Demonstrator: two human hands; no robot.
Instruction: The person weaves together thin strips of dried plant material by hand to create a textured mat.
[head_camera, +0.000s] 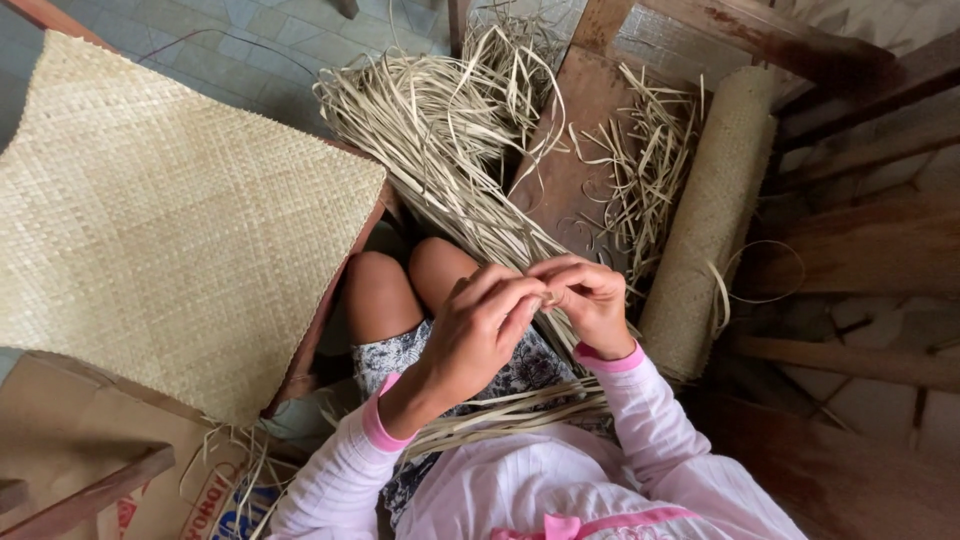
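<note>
My left hand (480, 335) and my right hand (590, 300) meet above my knees, fingertips pinched together on a thin pale dried leaf strip (548, 297). A long bundle of the same straw-coloured strips (450, 150) runs from my lap up and away across the bench. More loose strips (500, 415) lie over my lap under my forearms. I wear pink sleeves and a patterned skirt.
A large flat woven mat (170, 220) lies to the left. A rolled woven mat (715, 210) stands on the right next to scattered strips (640, 170). Brown wooden bench planks (570, 150) lie beneath; cardboard (110, 450) sits at lower left. Tiled floor shows beyond.
</note>
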